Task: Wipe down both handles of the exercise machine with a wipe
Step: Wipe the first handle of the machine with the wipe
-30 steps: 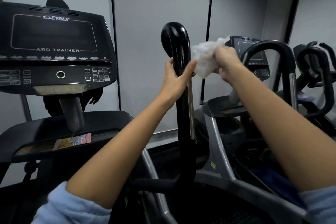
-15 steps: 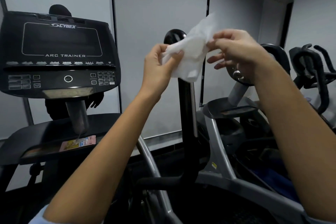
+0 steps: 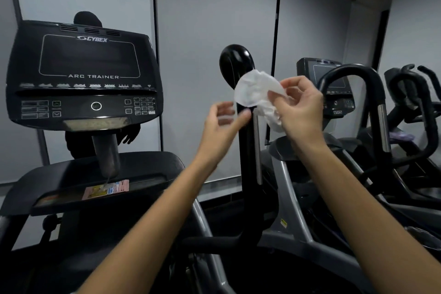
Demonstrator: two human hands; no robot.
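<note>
A tall black handle [image 3: 247, 150] of the exercise machine rises in the middle, ending in a glossy rounded knob [image 3: 235, 64]. A crumpled white wipe [image 3: 256, 93] hangs in front of the handle just below the knob. My right hand [image 3: 301, 107] pinches the wipe's right side between thumb and fingers. My left hand [image 3: 223, 122] is blurred, fingers apart, just left of the handle and below the wipe, holding nothing; whether its fingertips touch the handle I cannot tell. The machine's other handle is out of view.
The black console [image 3: 83, 74] marked ARC TRAINER stands at the left on a grey post above a dark shelf [image 3: 95, 179]. Another machine with a looped black handle [image 3: 353, 74] and its own screen stands at the right, more behind it. Grey blinds fill the wall.
The wipe, spread between both hands before, is now bunched in my right hand alone. My left hand has let go and dropped lower left. The view has shifted slightly.
</note>
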